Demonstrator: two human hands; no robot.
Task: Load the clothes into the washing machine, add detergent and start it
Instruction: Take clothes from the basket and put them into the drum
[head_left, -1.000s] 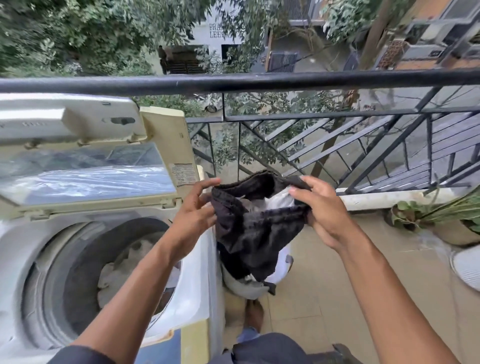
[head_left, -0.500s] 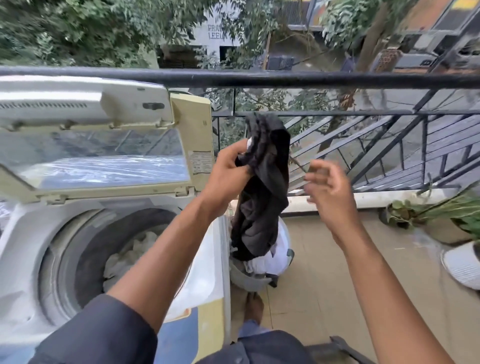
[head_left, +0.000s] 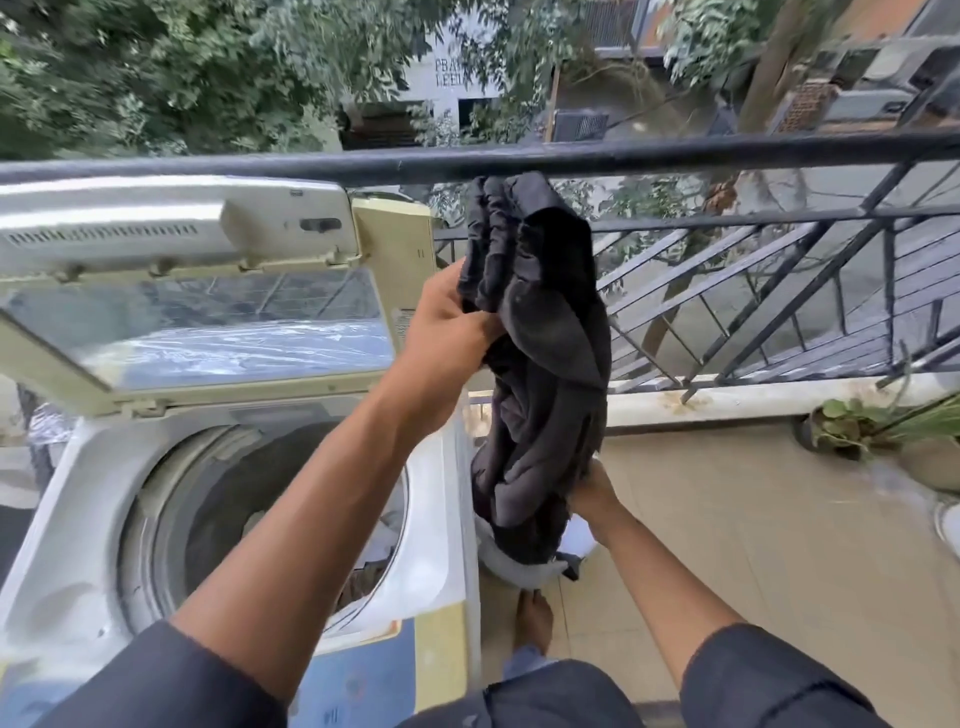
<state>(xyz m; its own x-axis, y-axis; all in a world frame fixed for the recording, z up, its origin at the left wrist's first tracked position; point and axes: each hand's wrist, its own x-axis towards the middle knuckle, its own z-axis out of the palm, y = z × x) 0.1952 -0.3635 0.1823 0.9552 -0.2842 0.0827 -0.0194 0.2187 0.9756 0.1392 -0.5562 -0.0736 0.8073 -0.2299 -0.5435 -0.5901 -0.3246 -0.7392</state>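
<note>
A top-loading white washing machine stands at the left with its lid raised. Light clothes lie in the drum, mostly hidden by my left arm. My left hand grips the upper part of a black garment, held up just right of the machine. My right hand is low, pinching the garment's lower edge. Beneath it on the floor sits a white laundry bundle with more clothes.
A black metal balcony railing runs across ahead. Potted plants stand at the right by the ledge. Tiled floor stretches to the right. My bare foot is next to the machine's base.
My left hand lifted the black garment higher. My right hand, open in the air half a second ago, dropped down and took hold of the garment's lower edge.
</note>
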